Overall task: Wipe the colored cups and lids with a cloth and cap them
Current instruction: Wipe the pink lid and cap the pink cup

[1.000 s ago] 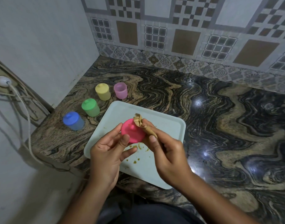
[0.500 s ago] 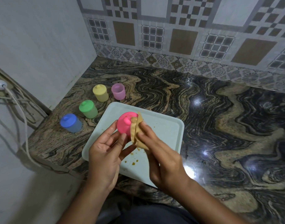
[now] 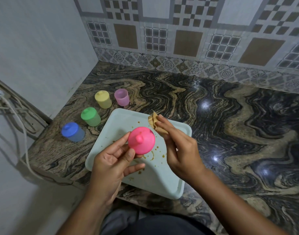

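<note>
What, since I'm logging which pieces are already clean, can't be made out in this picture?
Pink lid underside: head view, faces away from the camera, partly behind the left hand.
Cloth: head view, mostly hidden inside the right hand and its grip.
Purple cup inside: head view, too small and blurred to judge.
Tray near edge: head view, partly covered by the left hand.
</note>
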`<state>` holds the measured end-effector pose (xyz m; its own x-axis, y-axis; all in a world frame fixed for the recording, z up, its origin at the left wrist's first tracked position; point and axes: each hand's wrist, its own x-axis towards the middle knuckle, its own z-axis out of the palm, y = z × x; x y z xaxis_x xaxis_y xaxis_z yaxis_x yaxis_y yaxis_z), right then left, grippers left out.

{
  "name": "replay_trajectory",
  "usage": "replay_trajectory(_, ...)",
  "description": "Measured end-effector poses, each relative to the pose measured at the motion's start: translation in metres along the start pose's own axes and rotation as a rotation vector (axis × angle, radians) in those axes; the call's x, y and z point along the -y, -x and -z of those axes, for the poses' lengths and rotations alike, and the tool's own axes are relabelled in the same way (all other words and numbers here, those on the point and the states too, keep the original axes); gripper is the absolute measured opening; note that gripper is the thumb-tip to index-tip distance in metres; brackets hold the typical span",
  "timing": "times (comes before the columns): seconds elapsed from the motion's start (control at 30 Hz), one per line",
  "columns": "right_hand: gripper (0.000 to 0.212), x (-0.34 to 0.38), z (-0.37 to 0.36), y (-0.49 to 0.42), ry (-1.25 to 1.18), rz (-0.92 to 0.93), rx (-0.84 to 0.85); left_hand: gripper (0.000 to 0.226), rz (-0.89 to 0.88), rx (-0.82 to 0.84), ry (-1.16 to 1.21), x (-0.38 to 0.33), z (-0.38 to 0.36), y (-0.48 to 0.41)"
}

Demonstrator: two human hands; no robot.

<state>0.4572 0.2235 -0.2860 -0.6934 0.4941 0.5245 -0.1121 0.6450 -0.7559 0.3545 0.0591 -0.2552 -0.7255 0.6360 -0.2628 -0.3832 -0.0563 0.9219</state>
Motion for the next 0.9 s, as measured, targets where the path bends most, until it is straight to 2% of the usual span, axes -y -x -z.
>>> replay_trajectory(0.13, 0.036, 0.023, -0.008, 0.013, -0.388, -0.267, -0.022, 0.059, -0.012, -0.063, 0.072, -0.002, -0.002, -0.003)
replay_trajectory(0.27, 0.039, 0.039, -0.018, 0.023, -0.488, -0.291, -0.021, 0.042, -0.015, -0.073, 0.068, 0.003, -0.006, -0.003)
replay_trajectory(0.37, 0.04, 0.032, -0.022, 0.024, -0.42, -0.243, -0.007, 0.05, -0.025, -0.061, 0.066, 0.002, -0.01, 0.0)
replay_trajectory(0.47, 0.039, 0.03, -0.019, 0.021, -0.371, -0.244, -0.056, 0.052, -0.056, -0.129, 0.084, 0.001, -0.012, -0.001)
replay_trajectory(0.57, 0.039, 0.034, -0.015, 0.022, -0.241, -0.1, -0.068, 0.048, -0.058, -0.163, 0.1, -0.001, -0.011, -0.003)
replay_trajectory(0.63, 0.038, 0.032, -0.017, 0.027, -0.095, 0.03, 0.008, 0.045, -0.049, -0.134, 0.086, -0.002, -0.011, -0.003)
replay_trajectory(0.73, 0.038, 0.023, -0.022, 0.033, -0.014, 0.087, 0.084, 0.044, -0.038, -0.065, 0.06, -0.003, -0.01, 0.0)
replay_trajectory(0.9, 0.036, 0.018, -0.012, 0.021, -0.001, 0.087, 0.03, 0.053, -0.016, 0.01, 0.013, -0.002, -0.004, 0.003)
